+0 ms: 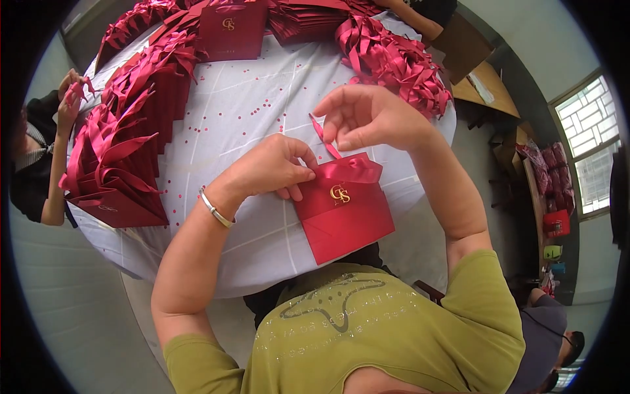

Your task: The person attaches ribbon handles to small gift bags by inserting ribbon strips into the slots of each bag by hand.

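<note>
A red paper gift bag with a gold emblem lies on the near edge of the table in front of me. A glossy red ribbon is looped across its top. My left hand is closed at the bag's upper left corner, pinching the ribbon where it meets the bag's edge. Above the bag hovers my right hand, thumb and index finger apart, the other fingers curled. A narrow ribbon end rises past its fingertips; any contact with them is hard to make out.
Red bags with ribbons line the table's left side, and more ribboned bags stand at the far right. One bag faces me at the back. Small red dots are scattered over the white tablecloth. A co-worker's hands hold ribbon at left.
</note>
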Demonstrator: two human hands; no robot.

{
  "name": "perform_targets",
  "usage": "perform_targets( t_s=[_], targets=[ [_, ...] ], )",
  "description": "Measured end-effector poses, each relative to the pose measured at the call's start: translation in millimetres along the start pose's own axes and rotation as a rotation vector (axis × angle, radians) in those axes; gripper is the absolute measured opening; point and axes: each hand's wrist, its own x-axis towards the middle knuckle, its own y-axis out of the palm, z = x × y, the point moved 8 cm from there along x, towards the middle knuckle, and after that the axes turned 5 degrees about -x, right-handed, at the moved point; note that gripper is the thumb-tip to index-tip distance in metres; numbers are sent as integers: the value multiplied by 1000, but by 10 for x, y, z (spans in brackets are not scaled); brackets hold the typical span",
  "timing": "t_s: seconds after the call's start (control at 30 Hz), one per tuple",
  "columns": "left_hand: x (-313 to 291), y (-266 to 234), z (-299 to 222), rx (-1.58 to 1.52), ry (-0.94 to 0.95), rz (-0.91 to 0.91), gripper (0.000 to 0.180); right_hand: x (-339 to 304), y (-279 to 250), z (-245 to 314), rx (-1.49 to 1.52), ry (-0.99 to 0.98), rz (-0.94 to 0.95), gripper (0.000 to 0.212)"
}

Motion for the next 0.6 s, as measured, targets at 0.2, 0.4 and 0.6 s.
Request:
perform_targets(
  t_s=[0.2, 0.4, 0.6],
  targets=[
    [-2, -37, 86, 22, 9, 3, 7, -274, -197, -30, -456, 118, -135, 19],
    [-13, -17, -24, 30, 64, -8, 4, -244, -164, -245, -344, 87, -228, 17],
    [-225, -13, -285, 76, 313, -194, 9, 120, 168, -216, -633, 46, -42, 20]
  ],
)
